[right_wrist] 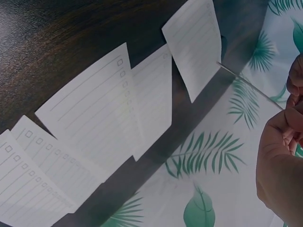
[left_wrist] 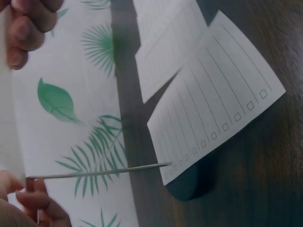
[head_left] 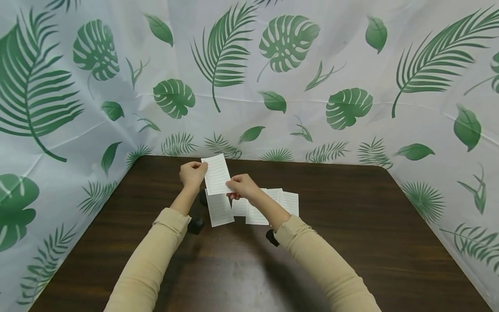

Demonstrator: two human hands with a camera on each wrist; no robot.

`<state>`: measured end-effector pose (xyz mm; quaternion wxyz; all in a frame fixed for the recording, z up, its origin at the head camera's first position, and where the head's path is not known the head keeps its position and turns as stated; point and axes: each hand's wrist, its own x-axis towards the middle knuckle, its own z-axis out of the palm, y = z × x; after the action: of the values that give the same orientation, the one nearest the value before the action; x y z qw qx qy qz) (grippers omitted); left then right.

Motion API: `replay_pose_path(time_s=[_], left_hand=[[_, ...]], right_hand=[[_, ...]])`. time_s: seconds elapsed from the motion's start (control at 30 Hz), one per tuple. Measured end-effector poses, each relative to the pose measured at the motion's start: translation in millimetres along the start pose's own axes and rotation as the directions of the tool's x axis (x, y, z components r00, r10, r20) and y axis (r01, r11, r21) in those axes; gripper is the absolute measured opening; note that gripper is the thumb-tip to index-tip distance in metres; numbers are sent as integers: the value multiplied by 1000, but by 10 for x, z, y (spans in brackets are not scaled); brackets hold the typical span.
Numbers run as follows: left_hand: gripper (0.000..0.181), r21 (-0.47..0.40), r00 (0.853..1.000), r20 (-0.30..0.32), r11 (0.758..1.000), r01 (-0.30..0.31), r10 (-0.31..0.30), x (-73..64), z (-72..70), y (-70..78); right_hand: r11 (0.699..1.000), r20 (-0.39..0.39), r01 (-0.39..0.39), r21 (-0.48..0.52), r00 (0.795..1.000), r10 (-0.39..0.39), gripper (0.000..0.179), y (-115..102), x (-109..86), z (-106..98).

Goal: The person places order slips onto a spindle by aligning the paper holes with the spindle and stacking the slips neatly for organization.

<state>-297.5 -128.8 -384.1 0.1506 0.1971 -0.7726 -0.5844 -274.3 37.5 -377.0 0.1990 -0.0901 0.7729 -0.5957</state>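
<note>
Both hands hold up a white lined note sheet (head_left: 217, 174) above the table's far side. My left hand (head_left: 192, 174) pinches its upper left edge between thumb and fingers. At its lower right corner, my right hand (head_left: 243, 187) pinches it too. A thin straight strip (left_wrist: 99, 173) runs from the left fingertips toward the table in the left wrist view. Beneath the held sheet lies another lined sheet (left_wrist: 218, 85) with small checkboxes along one side. To its right, several similar sheets (right_wrist: 90, 113) lie overlapping, partly hidden by the right forearm in the head view.
A dark rounded object (left_wrist: 187, 184) sits under the end of the separate sheet. The dark wood table (head_left: 351, 242) reaches back to a white curtain (head_left: 241, 125) with green leaf prints. Black wrist cameras (head_left: 196, 225) are worn below both hands.
</note>
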Motion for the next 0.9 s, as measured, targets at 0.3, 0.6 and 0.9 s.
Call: replay_pose_path(time_s=[0.3,0.6,0.9], left_hand=[[26,-80,981,126,984,158,-147,76,-2,20],[27,-42,976,168,988,148,-139,105,-46,-32],[30,44,963,202,984,174,-179,109,-54,-186]], right_hand=[[997,-25,-71,8,997,71,20,42,75,-52],[997,-22,-81,6,996,81,20,152,129,-61],[991,-15,-130,-15,991,130,17,233,118,9]])
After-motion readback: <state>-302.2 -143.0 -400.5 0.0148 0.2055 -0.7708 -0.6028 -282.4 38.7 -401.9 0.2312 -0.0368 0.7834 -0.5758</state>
